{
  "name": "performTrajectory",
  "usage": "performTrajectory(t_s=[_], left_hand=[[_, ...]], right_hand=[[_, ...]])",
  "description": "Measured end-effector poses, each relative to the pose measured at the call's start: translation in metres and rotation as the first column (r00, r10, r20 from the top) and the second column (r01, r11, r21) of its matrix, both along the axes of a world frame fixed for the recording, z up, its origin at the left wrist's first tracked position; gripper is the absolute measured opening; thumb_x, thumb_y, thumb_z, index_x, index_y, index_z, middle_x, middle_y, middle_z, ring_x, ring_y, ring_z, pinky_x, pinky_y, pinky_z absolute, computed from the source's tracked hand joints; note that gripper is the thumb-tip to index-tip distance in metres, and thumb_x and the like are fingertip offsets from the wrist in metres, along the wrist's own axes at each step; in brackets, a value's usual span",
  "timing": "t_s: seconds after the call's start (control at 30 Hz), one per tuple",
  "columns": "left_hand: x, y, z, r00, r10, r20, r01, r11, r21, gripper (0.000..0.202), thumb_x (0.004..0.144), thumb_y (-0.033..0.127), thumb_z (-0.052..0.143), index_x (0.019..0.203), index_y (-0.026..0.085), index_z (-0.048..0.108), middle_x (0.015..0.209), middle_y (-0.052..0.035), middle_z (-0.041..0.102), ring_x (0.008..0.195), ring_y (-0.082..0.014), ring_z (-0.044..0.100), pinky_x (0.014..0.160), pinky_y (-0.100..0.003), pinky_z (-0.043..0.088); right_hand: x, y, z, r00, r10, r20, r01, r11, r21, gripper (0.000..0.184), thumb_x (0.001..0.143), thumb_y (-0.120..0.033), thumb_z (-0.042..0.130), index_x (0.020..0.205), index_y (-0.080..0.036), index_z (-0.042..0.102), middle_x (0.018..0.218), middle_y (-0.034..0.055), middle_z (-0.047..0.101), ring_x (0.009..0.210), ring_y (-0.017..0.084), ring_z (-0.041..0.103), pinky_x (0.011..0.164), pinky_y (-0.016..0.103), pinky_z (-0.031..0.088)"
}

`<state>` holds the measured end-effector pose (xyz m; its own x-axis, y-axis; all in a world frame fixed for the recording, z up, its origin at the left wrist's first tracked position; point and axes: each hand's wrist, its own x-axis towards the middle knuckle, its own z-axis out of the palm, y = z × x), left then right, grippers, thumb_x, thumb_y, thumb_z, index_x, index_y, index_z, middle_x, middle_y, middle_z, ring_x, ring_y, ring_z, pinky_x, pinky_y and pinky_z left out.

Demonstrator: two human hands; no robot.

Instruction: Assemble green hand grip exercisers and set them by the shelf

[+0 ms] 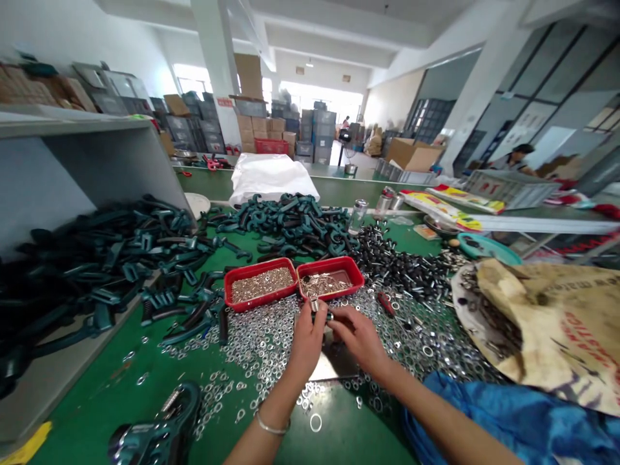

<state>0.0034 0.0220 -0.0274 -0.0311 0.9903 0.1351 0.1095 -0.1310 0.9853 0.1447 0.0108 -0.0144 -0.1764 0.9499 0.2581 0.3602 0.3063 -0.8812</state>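
My left hand (309, 332) is closed, with thumb and fingers pinching a small dark and silver part (316, 305) in front of the red trays. From the right, my right hand (357, 332) meets it, fingers bent and closed at the dark end of the same part. The fingers cover most of the piece, so its exact kind is hidden. Beneath both hands lies a shiny flat metal plate (332, 365). Loose metal rings and washers (261, 342) spread around it. One red tray (233, 303) contains tiny brass-coloured pieces; the other red tray (359, 279) contains small pins.
Dark green curved tool handles (290, 223) are piled behind the trays and on the left shelf (87, 252). Black-ended metal bolts (407, 265) lie at right, near a woven sack (557, 323) and blue cloth (484, 420). A green clamp-like tool (159, 429) lies front left. Another person (516, 158) sits far right.
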Motion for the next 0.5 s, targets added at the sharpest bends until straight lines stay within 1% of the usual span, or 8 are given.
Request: performTrajectory(t_s=[0.07, 0.13, 0.2, 0.27, 0.3, 0.37, 0.43, 0.5], left_hand=[[0.0, -0.001, 0.002, 0.998, -0.028, 0.048, 0.028, 1.0, -0.004, 0.033, 0.097, 0.047, 0.044, 0.112, 0.021, 0.058, 0.107, -0.0067, 0.065, 0.102, -0.0211, 0.059, 0.094, -0.033, 0.04], [0.0, 0.0, 0.0, 0.994, -0.031, 0.1, 0.032, 0.999, -0.005, 0.033, 0.096, 0.047, 0.046, 0.112, 0.022, 0.059, 0.11, -0.0063, 0.065, 0.105, -0.0207, 0.059, 0.096, -0.032, 0.04], [-0.001, 0.002, -0.005, 0.988, -0.013, 0.156, 0.019, 0.999, -0.038, 0.034, 0.095, 0.048, 0.048, 0.112, 0.021, 0.059, 0.11, -0.006, 0.066, 0.104, -0.0203, 0.06, 0.094, -0.031, 0.042], [-0.002, 0.006, -0.011, 0.978, 0.023, 0.206, 0.0, 0.994, -0.11, 0.037, 0.093, 0.051, 0.05, 0.111, 0.02, 0.059, 0.105, -0.0057, 0.066, 0.094, -0.0195, 0.062, 0.084, -0.03, 0.047], [-0.003, 0.008, -0.014, 0.974, 0.036, 0.225, -0.003, 0.989, -0.147, 0.038, 0.092, 0.052, 0.05, 0.111, 0.02, 0.059, 0.101, -0.0052, 0.066, 0.087, -0.0187, 0.062, 0.078, -0.029, 0.048], [-0.004, 0.012, -0.017, 0.966, 0.061, 0.251, -0.012, 0.981, -0.193, 0.041, 0.089, 0.056, 0.052, 0.107, 0.02, 0.06, 0.093, -0.0034, 0.066, 0.074, -0.0162, 0.06, 0.067, -0.027, 0.047], [-0.004, 0.014, -0.018, 0.956, 0.081, 0.282, -0.018, 0.976, -0.217, 0.043, 0.086, 0.059, 0.054, 0.103, 0.02, 0.06, 0.088, -0.0014, 0.064, 0.067, -0.014, 0.058, 0.062, -0.025, 0.046], [-0.004, 0.014, -0.017, 0.945, 0.09, 0.315, -0.01, 0.969, -0.246, 0.045, 0.083, 0.061, 0.057, 0.1, 0.02, 0.061, 0.084, -0.0003, 0.064, 0.063, -0.0129, 0.057, 0.06, -0.024, 0.045]], right_hand=[[0.0, -0.002, -0.002, 0.981, -0.05, 0.19, 0.0, 0.967, 0.254, 0.021, 0.096, -0.031, 0.056, 0.112, -0.021, 0.065, 0.104, 0.0089, 0.07, 0.095, 0.023, 0.064, 0.088, 0.039, 0.05], [0.002, -0.001, -0.006, 0.943, -0.063, 0.326, -0.06, 0.933, 0.354, 0.03, 0.099, -0.031, 0.051, 0.125, -0.021, 0.06, 0.108, 0.0107, 0.069, 0.1, 0.024, 0.062, 0.091, 0.041, 0.049], [0.012, 0.003, -0.011, 0.885, 0.013, 0.465, -0.172, 0.938, 0.301, 0.037, 0.1, -0.032, 0.047, 0.136, -0.023, 0.053, 0.115, 0.0101, 0.068, 0.104, 0.023, 0.062, 0.092, 0.039, 0.049], [0.035, 0.011, -0.014, 0.774, 0.064, 0.629, -0.219, 0.961, 0.171, 0.038, 0.1, -0.032, 0.048, 0.138, -0.027, 0.05, 0.12, 0.0065, 0.067, 0.108, 0.021, 0.061, 0.093, 0.035, 0.049], [0.051, 0.017, -0.015, 0.71, 0.042, 0.703, -0.176, 0.977, 0.12, 0.036, 0.101, -0.031, 0.047, 0.136, -0.027, 0.052, 0.12, 0.0056, 0.066, 0.108, 0.019, 0.061, 0.094, 0.032, 0.049], [0.091, 0.033, -0.014, 0.576, -0.106, 0.811, 0.031, 0.994, 0.107, 0.028, 0.101, -0.027, 0.044, 0.124, -0.022, 0.059, 0.116, 0.0081, 0.066, 0.107, 0.02, 0.061, 0.093, 0.031, 0.047], [0.131, 0.053, -0.013, 0.476, -0.238, 0.847, 0.215, 0.965, 0.15, 0.027, 0.101, -0.018, 0.038, 0.116, -0.014, 0.06, 0.115, 0.0168, 0.063, 0.109, 0.025, 0.058, 0.094, 0.037, 0.045], [0.164, 0.071, -0.013, 0.391, -0.28, 0.877, 0.326, 0.933, 0.153, 0.023, 0.097, -0.013, 0.04, 0.109, -0.01, 0.059, 0.113, 0.0219, 0.061, 0.108, 0.029, 0.058, 0.09, 0.04, 0.046]])
